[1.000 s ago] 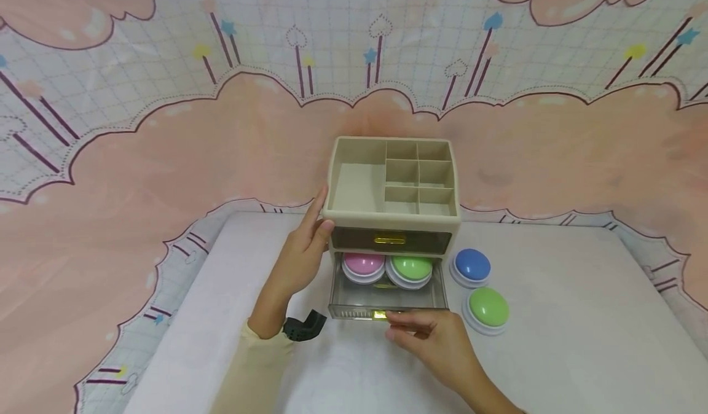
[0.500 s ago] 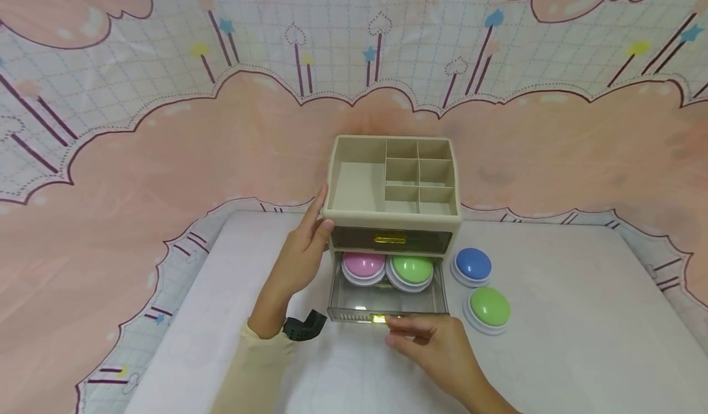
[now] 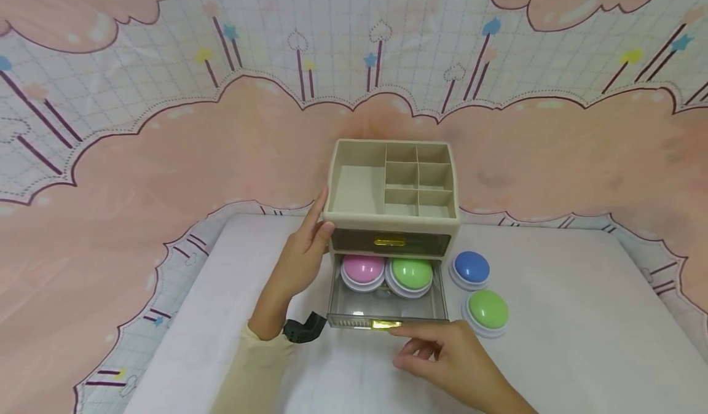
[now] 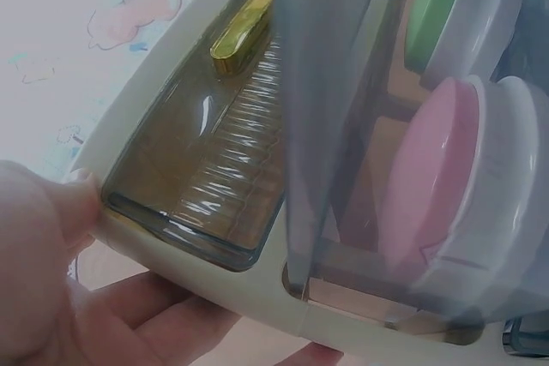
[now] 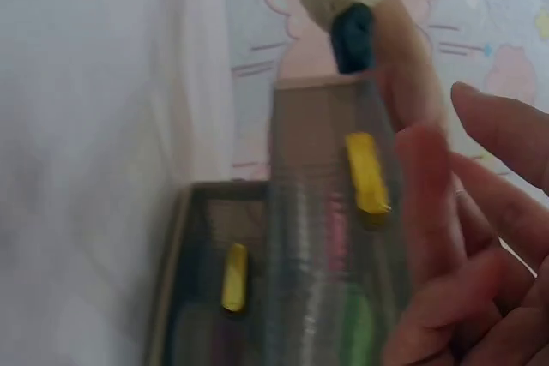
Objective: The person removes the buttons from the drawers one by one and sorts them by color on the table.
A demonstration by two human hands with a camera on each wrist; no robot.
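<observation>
1. Behind everything, you faced a peach-and-white cloud-patterned fabric backdrop (image 3: 193, 156), which filled the upper part of the head view.
2. Below it, you had a table under a plain white cloth (image 3: 581, 322), spread across the lower middle and right of the frame.
3. Your beige plastic desk organizer (image 3: 391, 218) stood upright near the centre, with one large compartment and six small ones on top. Its dark transparent upper drawer (image 3: 354, 242) was closed.
4. The grey transparent lower drawer (image 3: 354, 302) stood open beneath it, just below the centre of the frame.
5. Your cream sleeve (image 3: 251, 371) ran up from the bottom edge, left of centre.
6. Your left hand (image 3: 298, 254) rested against the organizer's left side, its grip wide: thumb at the front edge, fingers laid along the side.
7. Your right hand (image 3: 445, 352), lower right of centre, had a slack grip, the thumb apart from the outstretched index finger. That fingertip lay at the right end of the lower drawer's shiny gold handle (image 3: 385, 325).
8. Inside the lower drawer, towards its back, a round pink-domed white-based plastic button (image 3: 363, 270) sat left of a green-domed one (image 3: 411, 274).
9. Right of the organizer, on the cloth, a second green-domed button (image 3: 488, 309) sat just below a blue-domed one (image 3: 471, 268).
10. A black bracket (image 3: 305, 328) jutted from your left wrist.
</observation>
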